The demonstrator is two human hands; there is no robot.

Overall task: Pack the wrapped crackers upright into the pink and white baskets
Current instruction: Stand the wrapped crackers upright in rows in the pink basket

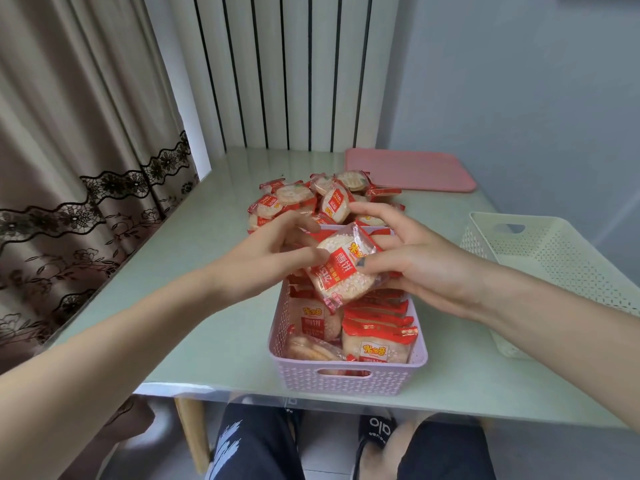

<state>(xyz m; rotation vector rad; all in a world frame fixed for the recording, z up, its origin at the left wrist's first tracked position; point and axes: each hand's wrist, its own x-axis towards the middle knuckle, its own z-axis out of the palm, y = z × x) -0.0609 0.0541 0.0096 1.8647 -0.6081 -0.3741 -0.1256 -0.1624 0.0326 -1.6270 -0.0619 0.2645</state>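
You sit in a home room: beige lace-trimmed fabric curtains (86, 161) at ten o'clock, a white ribbed radiator (287, 71) at twelve, a pale-green glass-topped table (207, 271) before you.

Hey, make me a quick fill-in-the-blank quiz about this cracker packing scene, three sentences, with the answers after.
1. Both hands hold one wrapped cracker above the ____ basket.
2. The white basket on the person's right holds ____ crackers.
3. The loose pile of crackers lies on the table ____ the pink basket.

Missing words: pink; no; behind
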